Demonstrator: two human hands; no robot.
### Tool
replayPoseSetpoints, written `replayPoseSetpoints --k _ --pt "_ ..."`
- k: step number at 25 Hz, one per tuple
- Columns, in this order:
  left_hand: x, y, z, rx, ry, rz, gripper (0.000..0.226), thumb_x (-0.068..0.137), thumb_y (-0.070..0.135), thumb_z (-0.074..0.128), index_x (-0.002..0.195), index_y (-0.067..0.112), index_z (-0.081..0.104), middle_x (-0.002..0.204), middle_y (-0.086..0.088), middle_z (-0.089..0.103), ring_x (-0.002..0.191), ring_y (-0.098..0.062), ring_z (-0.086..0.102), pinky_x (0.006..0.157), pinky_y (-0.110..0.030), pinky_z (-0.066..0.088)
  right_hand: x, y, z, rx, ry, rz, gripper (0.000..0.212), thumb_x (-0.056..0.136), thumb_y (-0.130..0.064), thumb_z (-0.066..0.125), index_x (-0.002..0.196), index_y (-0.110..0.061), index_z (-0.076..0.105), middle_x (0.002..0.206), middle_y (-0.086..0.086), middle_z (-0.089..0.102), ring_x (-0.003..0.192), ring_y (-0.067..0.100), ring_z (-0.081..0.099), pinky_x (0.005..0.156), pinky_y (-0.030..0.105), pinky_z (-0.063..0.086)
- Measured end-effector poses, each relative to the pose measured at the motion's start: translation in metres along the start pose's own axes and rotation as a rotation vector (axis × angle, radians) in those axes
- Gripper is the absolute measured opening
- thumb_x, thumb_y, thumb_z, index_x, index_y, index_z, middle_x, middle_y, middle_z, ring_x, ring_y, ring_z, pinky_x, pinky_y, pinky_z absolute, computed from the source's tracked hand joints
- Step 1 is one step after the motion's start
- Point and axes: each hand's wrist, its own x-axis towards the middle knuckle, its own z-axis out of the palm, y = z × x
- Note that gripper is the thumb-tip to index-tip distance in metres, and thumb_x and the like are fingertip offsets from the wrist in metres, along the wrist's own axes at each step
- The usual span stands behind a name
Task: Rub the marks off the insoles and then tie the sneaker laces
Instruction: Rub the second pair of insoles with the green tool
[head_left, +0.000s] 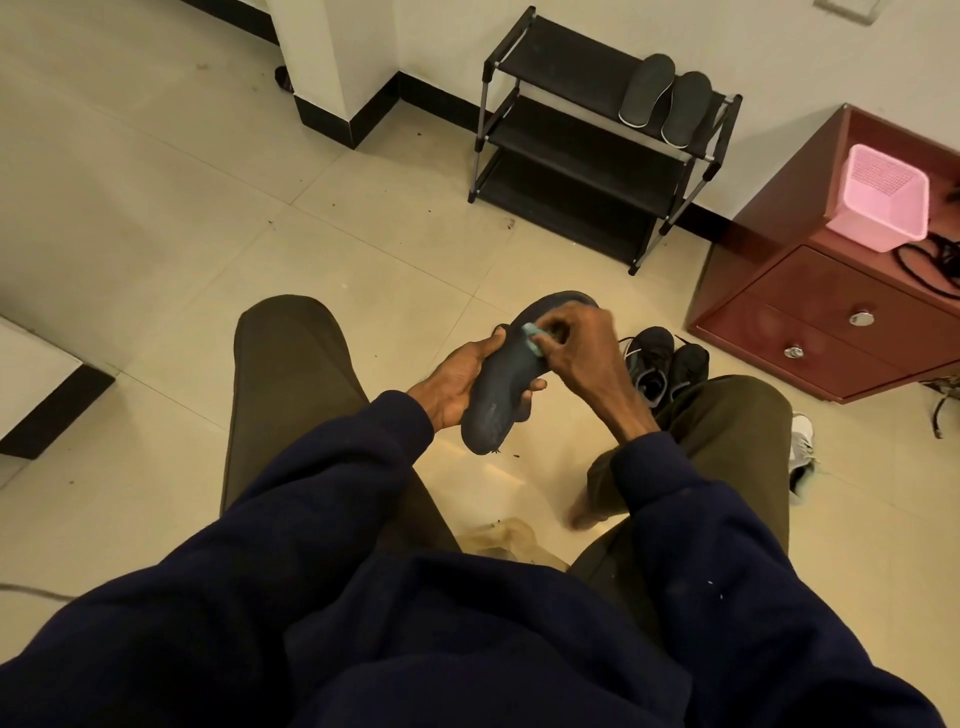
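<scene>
Insole, dark, up in mid-air between the knees: fingers of the right hand pinching a small teal eraser down onto the toe half, presumably where marks remain. Fingers of the left hand wrapped round the heel half from below, likely as backing so rubbing pressure doesn't fold it. Sneakers parked on the floor just past the right knee, probably waiting for lacing; two more insoles propped on the shoe rack, well apart, done or pending, cannot tell.
</scene>
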Motion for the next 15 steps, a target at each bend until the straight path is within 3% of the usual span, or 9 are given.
replayPoseSetpoints --k 2,4,7,9,15 --pt "-0.002 0.001 -0.001 0.018 -0.010 0.003 0.046 0.104 0.042 0.050 0.128 0.003 0.059 0.105 -0.022 0.069 0.084 -0.031 0.069 0.079 -0.039 0.051 0.005 0.016 -0.009 -0.154 0.156 0.094 0.009 0.091 -0.020 0.077 0.093 -0.012 0.078 0.089 0.002 0.068 0.075 0.013 0.060 0.061 0.017 0.046" --pt "-0.001 0.001 0.000 0.029 -0.008 0.000 0.046 0.105 0.042 0.049 0.129 0.004 0.058 0.107 -0.022 0.069 0.083 -0.031 0.070 0.076 -0.039 0.053 0.003 0.019 -0.011 -0.123 0.187 0.133 0.010 0.090 -0.020 0.077 0.095 -0.011 0.078 0.090 0.002 0.070 0.076 0.013 0.061 0.063 0.027 0.054" --pt "-0.002 0.000 0.004 0.034 0.013 -0.001 0.043 0.105 0.041 0.050 0.124 0.005 0.060 0.104 -0.019 0.068 0.081 -0.030 0.067 0.072 -0.037 0.054 -0.008 -0.006 -0.004 0.116 -0.074 0.019 0.012 0.091 -0.022 0.077 0.093 -0.010 0.078 0.084 -0.002 0.071 0.071 0.011 0.066 0.060 0.023 0.057" --pt "-0.001 0.000 0.005 0.029 0.016 0.002 0.040 0.105 0.040 0.051 0.123 0.006 0.061 0.104 -0.016 0.066 0.079 -0.028 0.065 0.071 -0.037 0.053 -0.012 -0.016 0.001 0.118 -0.200 -0.058 0.010 0.091 -0.019 0.077 0.093 -0.009 0.078 0.084 -0.003 0.071 0.071 0.010 0.067 0.060 0.024 0.057" --pt "-0.002 0.003 -0.001 0.004 -0.003 0.008 0.051 0.105 0.044 0.046 0.133 0.003 0.056 0.109 -0.022 0.067 0.083 -0.031 0.067 0.073 -0.036 0.054 0.009 0.038 -0.020 -0.121 0.221 0.169 0.008 0.090 -0.020 0.077 0.092 -0.012 0.079 0.086 0.002 0.072 0.073 0.014 0.064 0.065 0.042 0.060"
